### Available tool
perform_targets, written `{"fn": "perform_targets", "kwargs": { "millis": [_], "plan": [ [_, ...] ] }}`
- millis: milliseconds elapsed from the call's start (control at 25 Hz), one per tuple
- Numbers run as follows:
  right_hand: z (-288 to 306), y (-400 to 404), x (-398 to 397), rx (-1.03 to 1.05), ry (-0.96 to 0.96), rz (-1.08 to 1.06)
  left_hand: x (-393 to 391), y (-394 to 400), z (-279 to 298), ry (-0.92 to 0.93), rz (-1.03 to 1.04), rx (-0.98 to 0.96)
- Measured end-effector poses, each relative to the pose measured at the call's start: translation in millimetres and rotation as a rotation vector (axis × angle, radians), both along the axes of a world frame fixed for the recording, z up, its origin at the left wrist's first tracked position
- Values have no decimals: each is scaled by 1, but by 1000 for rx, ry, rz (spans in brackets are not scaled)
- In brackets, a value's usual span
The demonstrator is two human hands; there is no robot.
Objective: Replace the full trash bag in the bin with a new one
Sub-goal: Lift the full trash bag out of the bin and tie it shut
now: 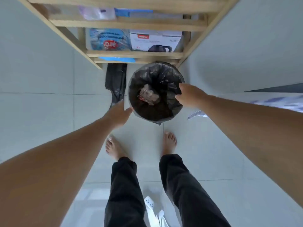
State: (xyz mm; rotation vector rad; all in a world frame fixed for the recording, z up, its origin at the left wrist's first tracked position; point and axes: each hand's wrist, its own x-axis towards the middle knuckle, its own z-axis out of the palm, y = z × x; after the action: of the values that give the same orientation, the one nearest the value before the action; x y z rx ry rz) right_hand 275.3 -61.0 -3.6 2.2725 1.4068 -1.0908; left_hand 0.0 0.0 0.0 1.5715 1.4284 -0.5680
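Note:
A round bin (133,110) stands on the tiled floor in front of my feet, lined with a black trash bag (155,74) that holds crumpled wrappers (148,95). My right hand (190,95) pinches the bag's edge at the bin's right rim. At the lower left rim, my left hand (119,114) has its fingers apart and a fingertip touching the rim, holding nothing. A flat, empty black bag (115,79) lies on the floor just left of the bin.
A wooden shelf unit (134,54) stands right behind the bin, with a kettle box (155,40) and a blue packet (109,39) on it. Pale walls run along both sides. A white power strip (150,202) lies between my legs.

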Motion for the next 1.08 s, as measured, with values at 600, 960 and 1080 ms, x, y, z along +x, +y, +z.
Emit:
{"fn": "perform_targets", "kwargs": {
  "millis": [600, 960, 1080],
  "plan": [
    [-212, 10, 57, 156, 543, -1200, 19, 16, -147, -464, 1283, -465],
    [-369, -212, -90, 244, -127, -1067, 8, 7, -154, -136, 1313, -231],
    [-372, -218, -87, 302, 34, -1157, 8, 1, -142, 62, 917, 141]
  ]
}}
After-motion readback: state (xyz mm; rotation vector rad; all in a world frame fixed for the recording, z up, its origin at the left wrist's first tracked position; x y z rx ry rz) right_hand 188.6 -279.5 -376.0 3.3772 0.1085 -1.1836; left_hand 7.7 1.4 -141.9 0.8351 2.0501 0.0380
